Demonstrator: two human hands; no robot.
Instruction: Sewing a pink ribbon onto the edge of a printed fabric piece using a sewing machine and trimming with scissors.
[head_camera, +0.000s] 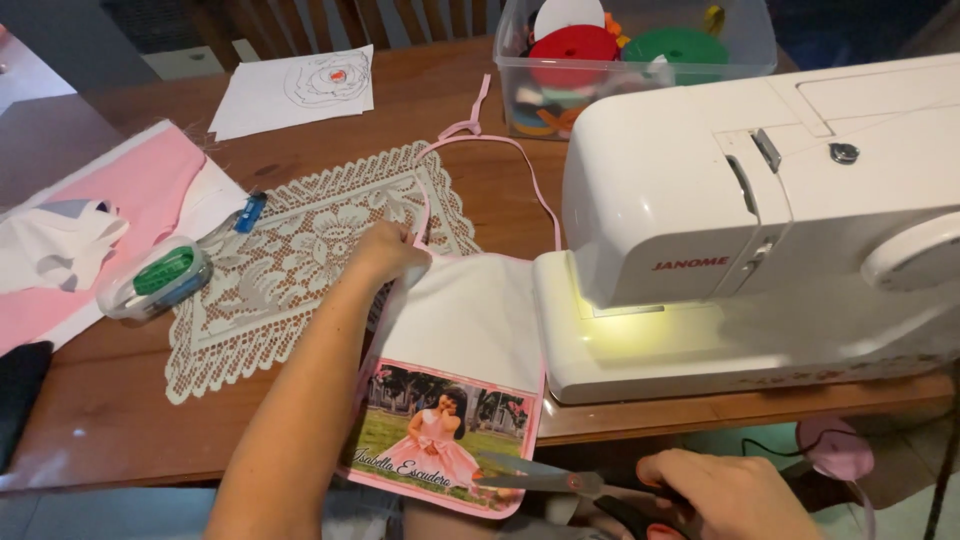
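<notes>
Far left: pink and white fabric pieces (120, 190) lie flat on my worktop (90, 400), with a crumpled white scrap on top.
Left of centre: a clear case with a green spool (155, 280) and a small blue clip (250, 212) sit at the edge of the cream lace mat (290, 260).
Back left: a white paper sheet with a pencilled flower (295, 90).
My left hand (385, 250): fingers curled down, pressing the top corner of the bib where its pink tie begins; I grip nothing, only pin it flat.
Bib (455, 400): white cloth with pink binding and a printed picture panel on its lower half, lying between the lace mat and the machine, its lower edge hanging over the worktop edge.
Pink tie (520, 165): loops up towards the clear tub of coloured spools (620, 50).
My right hand (730, 495): fingers closed through the handles of the scissors (560, 482), blades nearly shut, tips over the bib's bottom edge.
Right: white sewing machine (760, 220), lamp lit, nothing under the needle.
Progress, as I judge it: binding and tie look sewn on; trimming at the lower edge seems left.
</notes>
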